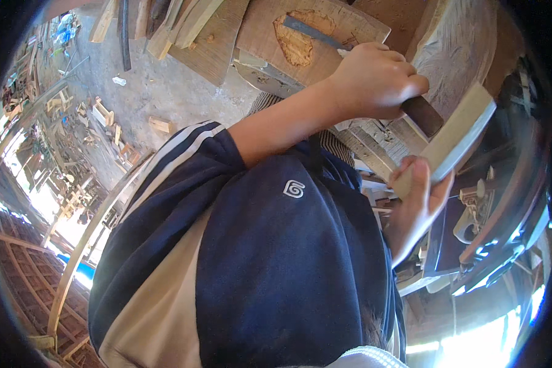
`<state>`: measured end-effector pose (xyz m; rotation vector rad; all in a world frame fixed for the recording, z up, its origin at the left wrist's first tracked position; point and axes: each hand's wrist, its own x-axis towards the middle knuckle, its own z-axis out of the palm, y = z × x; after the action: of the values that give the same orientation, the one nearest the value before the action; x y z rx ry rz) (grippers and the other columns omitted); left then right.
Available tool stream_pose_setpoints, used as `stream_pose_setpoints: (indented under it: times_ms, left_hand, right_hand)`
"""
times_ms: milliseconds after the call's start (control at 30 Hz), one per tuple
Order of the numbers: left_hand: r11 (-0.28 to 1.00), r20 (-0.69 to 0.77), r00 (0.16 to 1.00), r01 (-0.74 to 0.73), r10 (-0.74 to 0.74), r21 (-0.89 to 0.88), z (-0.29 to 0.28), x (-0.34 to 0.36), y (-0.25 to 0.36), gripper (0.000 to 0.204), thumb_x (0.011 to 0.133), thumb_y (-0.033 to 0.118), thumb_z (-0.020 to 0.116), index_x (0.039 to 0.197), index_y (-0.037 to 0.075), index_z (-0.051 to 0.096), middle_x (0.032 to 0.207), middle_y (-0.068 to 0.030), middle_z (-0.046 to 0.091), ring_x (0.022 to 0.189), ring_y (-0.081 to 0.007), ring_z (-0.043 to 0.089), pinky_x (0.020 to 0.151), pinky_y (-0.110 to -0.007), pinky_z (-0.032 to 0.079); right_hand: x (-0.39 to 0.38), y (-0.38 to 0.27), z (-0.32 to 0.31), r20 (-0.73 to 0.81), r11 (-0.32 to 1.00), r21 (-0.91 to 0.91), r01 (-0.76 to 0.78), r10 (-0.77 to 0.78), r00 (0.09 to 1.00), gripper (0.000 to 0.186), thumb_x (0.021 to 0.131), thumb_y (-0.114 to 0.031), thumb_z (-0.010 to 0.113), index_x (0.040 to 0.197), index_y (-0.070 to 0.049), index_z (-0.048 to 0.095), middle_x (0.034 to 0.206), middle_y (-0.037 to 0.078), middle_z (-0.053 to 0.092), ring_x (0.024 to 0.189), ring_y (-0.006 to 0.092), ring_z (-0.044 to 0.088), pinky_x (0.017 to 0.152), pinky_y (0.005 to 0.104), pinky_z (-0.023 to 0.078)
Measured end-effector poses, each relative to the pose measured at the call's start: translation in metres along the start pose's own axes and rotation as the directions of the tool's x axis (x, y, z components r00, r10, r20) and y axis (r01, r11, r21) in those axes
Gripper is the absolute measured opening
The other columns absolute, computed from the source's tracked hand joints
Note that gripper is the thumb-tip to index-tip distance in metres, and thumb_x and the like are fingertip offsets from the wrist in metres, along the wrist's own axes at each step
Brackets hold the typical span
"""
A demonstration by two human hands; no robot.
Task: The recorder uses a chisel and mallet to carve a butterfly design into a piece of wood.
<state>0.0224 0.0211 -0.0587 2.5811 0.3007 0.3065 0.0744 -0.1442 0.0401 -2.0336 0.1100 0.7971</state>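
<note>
My left hand is closed round a tool with a flat grey metal blade and a dark wooden handle. The blade reaches up-left over a board with a rough, pale carved hollow. Lower right, my right hand grips a light squared wooden block, held slanting up toward the right, close beside the handle's end. Weathered timber pieces lie beneath my arm and hands.
Planks and offcuts lie at the upper left. The concrete floor has scattered wood scraps. A large pale slab stands at upper right, with cluttered machinery or metal parts, hard to make out, at the right.
</note>
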Motion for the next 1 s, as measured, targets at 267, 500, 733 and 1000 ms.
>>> stream_pose_setpoints:
  times_ms: [267,500,733,1000]
  left_hand:
    - [1.000,-0.024,1.000,-0.001,0.001,0.025,0.002,0.001,-0.003,0.033,0.053,0.026,0.078,0.082,0.019,0.063,0.073,0.0031,0.063,0.076,-0.0177,0.066,0.067,-0.034,0.051]
    - [0.999,-0.183,0.983,-0.025,0.021,-0.021,0.003,0.000,-0.005,0.030,0.055,0.026,0.078,0.081,0.019,0.063,0.073,0.0032,0.063,0.076,-0.0179,0.066,0.068,-0.034,0.051]
    - [0.998,-0.239,0.970,0.056,-0.053,0.003,0.004,0.012,-0.005,0.024,0.058,0.026,0.076,0.078,0.020,0.064,0.072,0.0026,0.065,0.072,-0.0197,0.067,0.064,-0.037,0.052]
    - [0.961,-0.427,0.864,0.272,-0.264,-0.044,-0.004,0.064,-0.026,0.016,0.065,0.029,0.074,0.075,0.019,0.067,0.067,-0.0043,0.066,0.065,-0.0272,0.067,0.058,-0.040,0.051]
  right_hand:
    - [-0.003,0.000,0.006,-0.026,0.949,-0.265,0.172,-0.185,0.982,0.040,0.090,-0.035,0.057,0.104,0.002,0.053,0.091,0.012,0.059,0.079,0.0199,0.056,0.072,0.0314,0.045]
    - [0.000,0.013,-0.005,-0.181,0.917,0.063,0.394,-0.378,0.908,0.042,0.088,-0.020,0.065,0.121,0.002,0.052,0.095,0.014,0.059,0.080,0.0188,0.057,0.072,0.0303,0.047]
    - [0.007,-0.005,-0.026,-0.304,0.907,0.237,0.349,-0.272,0.913,0.042,0.089,-0.018,0.062,0.123,0.000,0.046,0.081,0.015,0.059,0.058,0.0172,0.054,0.044,0.0239,0.040]
    - [0.025,-0.007,-0.063,-0.224,0.873,0.313,0.375,-0.316,0.922,0.035,0.093,-0.027,0.059,0.116,-0.003,0.050,0.079,0.011,0.055,0.057,0.0146,0.052,0.042,0.0202,0.031]
